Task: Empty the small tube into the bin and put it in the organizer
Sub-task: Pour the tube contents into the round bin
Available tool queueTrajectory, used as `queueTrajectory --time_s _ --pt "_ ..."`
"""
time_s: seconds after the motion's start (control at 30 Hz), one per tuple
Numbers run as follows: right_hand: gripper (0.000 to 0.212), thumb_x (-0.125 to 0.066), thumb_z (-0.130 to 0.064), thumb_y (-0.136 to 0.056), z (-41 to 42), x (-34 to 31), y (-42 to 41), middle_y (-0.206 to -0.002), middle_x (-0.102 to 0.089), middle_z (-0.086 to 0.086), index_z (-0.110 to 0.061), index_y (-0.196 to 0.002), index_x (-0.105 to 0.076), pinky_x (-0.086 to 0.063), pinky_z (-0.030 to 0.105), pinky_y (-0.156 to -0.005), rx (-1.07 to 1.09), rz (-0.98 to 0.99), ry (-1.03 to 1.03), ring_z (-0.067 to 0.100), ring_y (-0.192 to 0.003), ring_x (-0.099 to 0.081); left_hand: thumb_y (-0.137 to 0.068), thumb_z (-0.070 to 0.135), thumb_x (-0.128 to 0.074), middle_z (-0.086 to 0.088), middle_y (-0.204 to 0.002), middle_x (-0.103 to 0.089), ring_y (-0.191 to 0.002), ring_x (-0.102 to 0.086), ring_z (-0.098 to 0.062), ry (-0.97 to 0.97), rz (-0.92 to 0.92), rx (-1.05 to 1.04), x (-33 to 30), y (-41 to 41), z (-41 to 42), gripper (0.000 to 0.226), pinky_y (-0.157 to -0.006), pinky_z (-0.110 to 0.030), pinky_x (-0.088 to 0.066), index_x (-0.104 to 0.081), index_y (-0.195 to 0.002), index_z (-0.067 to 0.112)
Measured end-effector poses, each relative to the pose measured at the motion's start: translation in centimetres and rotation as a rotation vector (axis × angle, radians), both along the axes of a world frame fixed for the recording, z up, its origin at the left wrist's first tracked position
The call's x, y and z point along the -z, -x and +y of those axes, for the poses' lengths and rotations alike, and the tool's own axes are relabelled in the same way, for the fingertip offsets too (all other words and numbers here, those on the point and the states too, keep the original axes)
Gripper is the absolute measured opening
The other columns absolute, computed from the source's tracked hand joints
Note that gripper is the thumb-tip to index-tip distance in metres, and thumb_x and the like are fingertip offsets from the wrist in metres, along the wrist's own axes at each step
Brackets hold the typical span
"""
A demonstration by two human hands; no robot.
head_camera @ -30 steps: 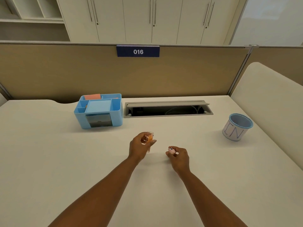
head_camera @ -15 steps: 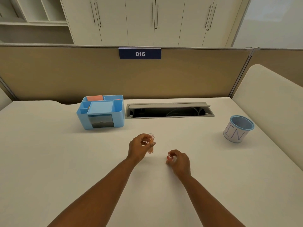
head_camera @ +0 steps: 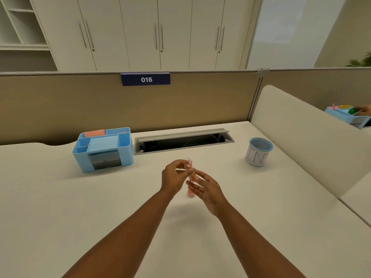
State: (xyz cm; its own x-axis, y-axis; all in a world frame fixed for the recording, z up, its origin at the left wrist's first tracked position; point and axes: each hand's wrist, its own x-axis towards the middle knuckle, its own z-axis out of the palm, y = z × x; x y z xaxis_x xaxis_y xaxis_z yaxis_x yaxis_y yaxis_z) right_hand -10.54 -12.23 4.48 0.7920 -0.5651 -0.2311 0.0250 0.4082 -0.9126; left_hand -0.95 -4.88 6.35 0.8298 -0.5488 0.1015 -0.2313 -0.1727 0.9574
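Observation:
My left hand (head_camera: 173, 175) pinches a small clear tube (head_camera: 188, 165) with orange-pink contents, held upright above the middle of the white desk (head_camera: 80, 207). My right hand (head_camera: 208, 190) is beside it, fingers spread, the fingertips at the tube's lower part. A small pink cap (head_camera: 190, 194) shows blurred on the desk just under the hands. The blue organizer (head_camera: 128, 155) stands at the back left. The bin (head_camera: 259, 157), a white cup with a blue rim and "IN" written on it, stands at the right.
An open cable slot (head_camera: 183, 141) runs along the desk's back edge between organizer and bin. A tan partition (head_camera: 60, 107) closes the back and a cream divider (head_camera: 301, 137) the right. Beyond it another person's hand (head_camera: 364, 110) reaches at a second organizer.
My right hand has let go of the pink cap, opened, and moved up and left to the tube. My left hand still holds the tube in about the same place.

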Motion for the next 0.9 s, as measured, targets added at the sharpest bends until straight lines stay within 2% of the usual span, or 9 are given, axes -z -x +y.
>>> queueTrajectory --time_s 0.1,0.2,0.27,0.33,0.4,0.47,0.57,0.8,0.9 --pt "0.013 -0.059 -0.018 -0.085 -0.3 -0.4 0.9 -0.1 -0.068 0.002 -0.022 -0.097 -0.063 -0.059 0.022 -0.07 0.122 -0.056 0.007 0.02 -0.09 -0.068 -0.077 0.025 -0.07 -0.011 -0.115 -0.066 -0.093 -0.057 -0.013 0.034 0.013 0.019 -0.3 1.0 -1.2 0.037 -0.081 -0.026 -0.047 -0.061 -0.11 0.012" --pt "0.014 -0.06 -0.016 -0.084 -1.2 -0.4 2.1 -0.098 -0.068 0.003 -0.019 -0.097 -0.065 -0.058 0.023 -0.071 0.199 -0.089 -0.017 0.021 -0.088 -0.068 -0.079 0.027 -0.068 -0.011 -0.12 -0.064 -0.097 -0.056 -0.013 0.034 -0.008 0.081 -0.3 2.1 -2.4 0.042 -0.082 -0.026 -0.046 -0.058 -0.116 0.012" --pt "0.018 -0.061 -0.016 -0.083 -2.3 -0.5 2.9 -0.098 -0.068 0.004 -0.015 -0.101 -0.065 -0.058 0.024 -0.072 0.236 -0.106 -0.051 0.022 -0.088 -0.068 -0.082 0.03 -0.063 -0.01 -0.126 -0.061 -0.106 -0.056 -0.019 0.025 -0.025 0.118 0.0 2.6 -3.3 0.043 -0.085 -0.027 -0.044 -0.055 -0.121 0.014" --pt "0.013 -0.062 -0.016 -0.081 -3.8 -0.7 3.8 -0.099 -0.068 0.005 -0.017 -0.094 -0.066 -0.059 0.026 -0.071 0.286 -0.145 -0.113 0.023 -0.09 -0.068 -0.086 0.033 -0.056 -0.009 -0.133 -0.055 -0.116 -0.053 -0.022 -0.012 -0.047 0.138 0.5 3.0 -4.5 0.044 -0.088 -0.028 -0.042 -0.05 -0.126 0.016" --pt "0.01 -0.063 -0.015 -0.08 -5.6 -1.0 4.6 -0.1 -0.067 0.006 -0.019 -0.09 -0.065 -0.06 0.026 -0.069 0.333 -0.178 -0.159 0.024 -0.091 -0.067 -0.088 0.034 -0.053 -0.008 -0.142 -0.045 -0.125 -0.047 -0.023 -0.079 -0.115 0.137 1.1 3.2 -5.6 0.049 -0.098 -0.032 -0.04 -0.041 -0.132 0.018" --pt "0.014 -0.063 -0.014 -0.081 -7.9 -1.2 5.4 -0.104 -0.065 0.008 -0.015 -0.095 -0.064 -0.06 0.025 -0.068 0.383 -0.186 -0.173 0.023 -0.092 -0.066 -0.088 0.034 -0.052 -0.006 -0.151 -0.031 -0.135 -0.035 -0.025 -0.211 -0.259 0.146 1.9 3.3 -6.8 0.058 -0.11 -0.041 -0.036 -0.028 -0.139 0.019" --pt "0.029 -0.063 -0.011 -0.083 -11.4 -1.6 6.3 -0.113 -0.061 0.012 -0.007 -0.111 -0.058 -0.059 0.024 -0.07 0.487 -0.195 -0.16 0.018 -0.088 -0.064 -0.09 0.035 -0.049 -0.006 -0.155 -0.019 -0.141 -0.021 -0.024 -0.372 -0.385 0.173 3.1 3.2 -8.7 0.065 -0.114 -0.041 -0.026 -0.015 -0.143 0.018" --pt "0.034 -0.062 -0.009 -0.084 -20.3 -1.4 7.9 -0.124 -0.057 0.021 -0.003 -0.116 -0.055 -0.053 0.031 -0.084 0.741 -0.07 0.051 0.026 -0.102 -0.059 -0.093 0.033 -0.043 -0.009 -0.157 -0.012 -0.145 -0.009 -0.024 -0.555 -0.463 0.236 6.4 2.7 -14.1 0.065 -0.119 -0.04 -0.011 -0.009 -0.144 0.011" --pt "0.033 -0.059 -0.007 -0.086 -23.7 -1.2 8.0 -0.12 -0.056 0.023 -0.004 -0.118 -0.052 -0.052 0.036 -0.087 0.823 -0.006 0.134 0.027 -0.099 -0.059 -0.093 0.034 -0.04 -0.009 -0.157 -0.008 -0.145 -0.004 -0.023 -0.611 -0.443 0.245 7.9 2.4 -16.0 0.065 -0.119 -0.04 -0.006 -0.007 -0.144 0.011"
